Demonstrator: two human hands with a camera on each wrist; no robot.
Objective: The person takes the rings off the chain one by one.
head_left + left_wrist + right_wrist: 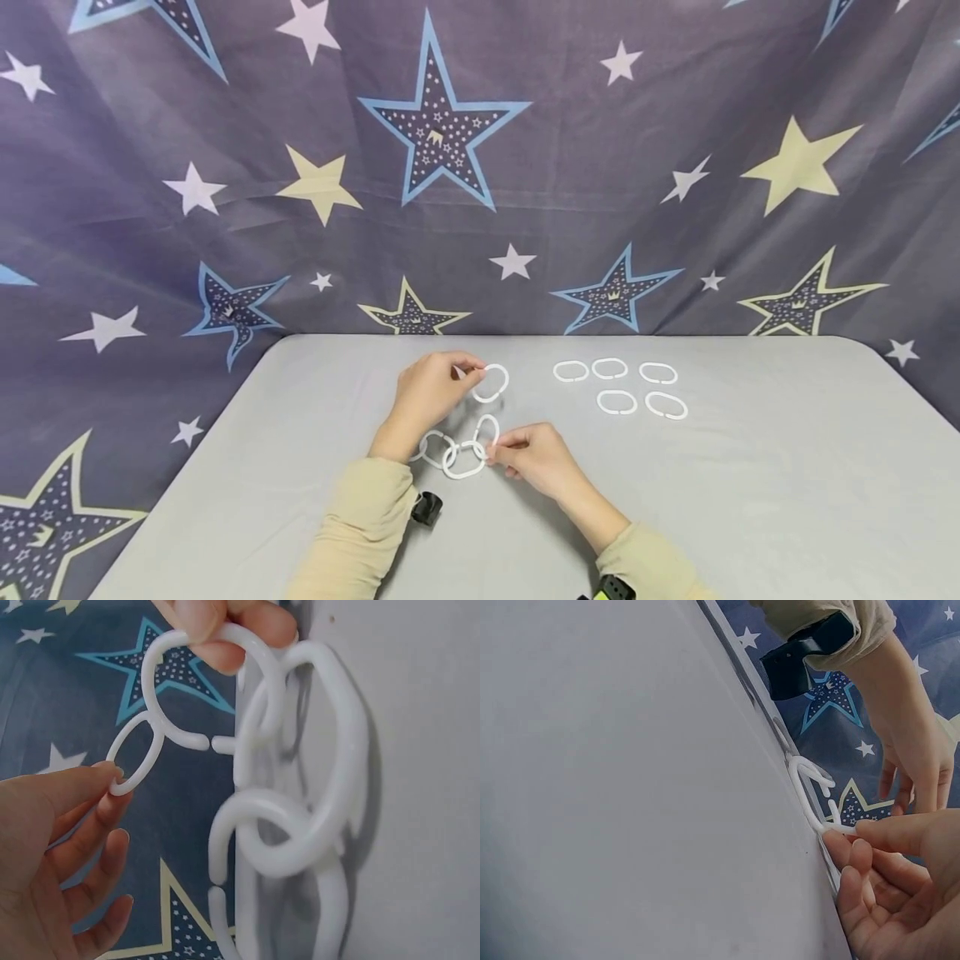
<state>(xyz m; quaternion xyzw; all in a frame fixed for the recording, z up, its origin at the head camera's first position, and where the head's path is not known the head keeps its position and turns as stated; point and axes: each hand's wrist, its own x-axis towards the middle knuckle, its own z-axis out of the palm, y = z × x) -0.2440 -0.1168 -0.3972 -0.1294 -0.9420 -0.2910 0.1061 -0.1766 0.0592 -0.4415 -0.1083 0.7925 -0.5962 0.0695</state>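
My left hand (431, 396) pinches a single white oval plastic link (491, 383) between thumb and index finger; its other fingers are spread loosely in the left wrist view. Nearer to me, my right hand (540, 457) pinches the end link (152, 675) of a short chain of white links (463, 461). That end link has a small gap on the side away from the fingers, and it hooks through the neighbouring link (356, 735). In the left wrist view the left hand's link overlaps the edge of the end link. The chain's far end is partly hidden behind the left wrist.
Several loose white links (617, 402) lie in two rows on the grey table (765, 492), right of the hands. A dark curtain (555, 167) with stars hangs behind the table. Black wrist devices (427, 508) sit by both sleeves.
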